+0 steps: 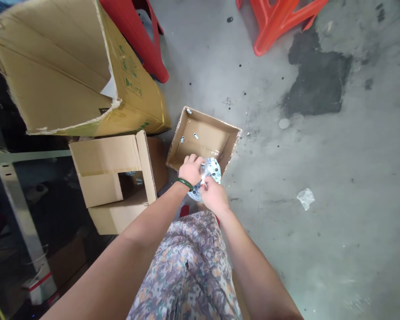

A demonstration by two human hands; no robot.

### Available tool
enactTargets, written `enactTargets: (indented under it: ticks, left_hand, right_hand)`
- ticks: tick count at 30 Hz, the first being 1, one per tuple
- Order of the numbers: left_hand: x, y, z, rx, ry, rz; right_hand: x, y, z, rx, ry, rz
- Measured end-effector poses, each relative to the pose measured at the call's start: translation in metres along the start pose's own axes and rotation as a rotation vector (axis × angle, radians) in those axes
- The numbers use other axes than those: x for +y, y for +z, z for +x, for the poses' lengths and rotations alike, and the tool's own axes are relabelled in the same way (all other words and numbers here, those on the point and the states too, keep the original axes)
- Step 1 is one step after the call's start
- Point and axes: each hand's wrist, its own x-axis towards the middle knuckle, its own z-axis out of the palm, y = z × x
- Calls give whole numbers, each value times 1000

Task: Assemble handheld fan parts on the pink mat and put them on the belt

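A clear plastic bag (212, 167) full of small light-blue parts with dark round spots sits at the near edge of an open cardboard box (216, 129). My left hand (190, 170), with a dark green bangle at the wrist, has its fingers curled at the gathered top of the bag. From the other side my right hand (214, 194) pinches the bag's white twisted neck. A few loose light-blue pieces (195, 136) lie inside the box. The fingertips of both hands are partly hidden by the bag.
Left of the box stands a carton with partly folded flaps (103, 155), light-blue pieces inside. Behind it is a tall open carton (133, 89). Red plastic stools (150, 49) stand at the back. A scrap of clear plastic (306, 198) lies on the grey floor at right.
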Motion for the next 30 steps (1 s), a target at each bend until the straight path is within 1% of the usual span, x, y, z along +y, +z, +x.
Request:
enactTargets:
  ticks: [3,6,9,12,17,19,23,27,30]
  left_hand:
    - [2,-1,17,-62,-58,9]
    - [-3,-4,33,-157,-77,-7]
    - [-12,-9,46,-272,-38,-69]
    - [-24,-13,53,-387,16,-166]
    - [-38,-9,62,-490,16,-254]
    - [-38,-5,70,-519,22,-261]
    - [-29,0,78,-566,55,-238]
    - [-10,1,64,-537,69,-148]
    - [5,3,46,-482,34,-29]
  right_hand:
    - [-3,-4,-4,-7,-2,13]
    - [2,-8,-5,-22,-14,65]
    - [12,-11,-3,-53,-28,142]
    - [27,-11,0,-91,-53,220]
    - [49,-14,10,-97,-53,275]
    - [54,-17,17,-49,-14,253]
    - [55,-19,36,135,117,165]
    - [38,-9,56,255,316,91]
    - [22,-2,72,301,432,53]
